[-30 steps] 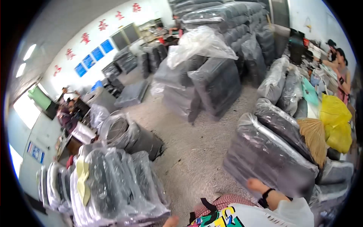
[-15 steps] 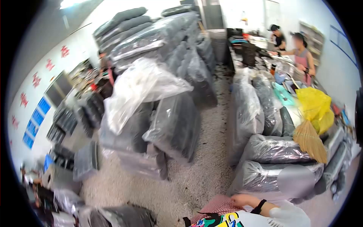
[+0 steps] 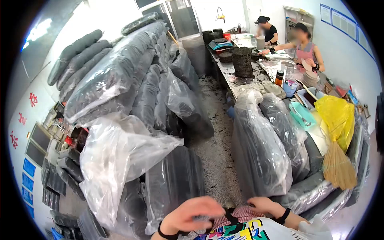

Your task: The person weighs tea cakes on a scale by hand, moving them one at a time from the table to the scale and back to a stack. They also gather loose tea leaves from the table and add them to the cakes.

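Observation:
My left hand (image 3: 196, 214) is raised low in the view, in front of the printed shirt (image 3: 236, 232); its fingers are stretched and a little blurred, with nothing seen in them. To its right, my right hand (image 3: 264, 206) rests at the edge of a red checked cloth (image 3: 240, 212) at my waist. The fingers of that hand are bent, and whether they grip the cloth is unclear. Dark wristbands circle both wrists. Nearest to my left hand is a plastic-wrapped dark bundle (image 3: 172, 180). Another wrapped bundle (image 3: 260, 148) stands beyond my right hand.
Wrapped bundles (image 3: 116, 68) form a tall pile at left. A speckled floor strip (image 3: 218, 156) runs between bundles. A broom (image 3: 339, 168) and yellow bag (image 3: 336, 116) lie at right. Two people (image 3: 310, 52) (image 3: 267, 32) work around a cluttered table (image 3: 228, 72).
The view has shifted nearer the table and the bundles. My left hand has come into view. My right hand remains by the checked cloth.

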`<act>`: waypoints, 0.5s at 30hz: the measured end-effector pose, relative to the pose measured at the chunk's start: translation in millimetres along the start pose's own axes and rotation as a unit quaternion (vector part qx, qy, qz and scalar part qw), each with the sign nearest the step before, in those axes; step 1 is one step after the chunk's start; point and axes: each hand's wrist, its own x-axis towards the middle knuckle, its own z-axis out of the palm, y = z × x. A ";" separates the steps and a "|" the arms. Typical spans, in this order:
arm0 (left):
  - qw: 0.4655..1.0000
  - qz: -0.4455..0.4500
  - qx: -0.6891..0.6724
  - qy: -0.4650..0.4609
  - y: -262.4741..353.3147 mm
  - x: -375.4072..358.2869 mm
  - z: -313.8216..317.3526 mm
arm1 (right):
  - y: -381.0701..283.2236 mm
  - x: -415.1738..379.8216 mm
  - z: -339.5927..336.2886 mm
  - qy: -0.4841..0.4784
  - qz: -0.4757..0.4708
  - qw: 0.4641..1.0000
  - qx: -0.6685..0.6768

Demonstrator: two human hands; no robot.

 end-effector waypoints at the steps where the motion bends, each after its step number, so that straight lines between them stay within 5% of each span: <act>1: 0.998 0.037 -0.045 -0.029 4.8 21.9 -21.1 | -3.0 23.7 -29.2 0.034 -0.017 0.999 0.021; 2: 0.989 0.106 -0.041 -0.091 1.6 39.8 -49.4 | -8.0 48.7 -56.9 0.062 -0.036 0.997 0.038; 4: 0.962 0.073 -0.186 -0.187 -11.1 71.3 -99.9 | -19.3 105.1 -105.7 0.054 -0.069 0.995 0.046; 8: 0.955 0.239 -0.159 -0.068 -52.0 141.1 -195.0 | -3.4 239.7 -160.8 -0.042 -0.151 0.986 0.051; 11: 0.921 0.340 -0.179 -0.061 -112.8 183.6 -275.9 | 17.8 327.5 -219.4 -0.087 -0.097 0.991 0.018; 15: 0.925 0.315 -0.179 -0.112 -147.3 256.4 -407.4 | 50.4 432.7 -323.1 -0.013 -0.020 1.000 -0.018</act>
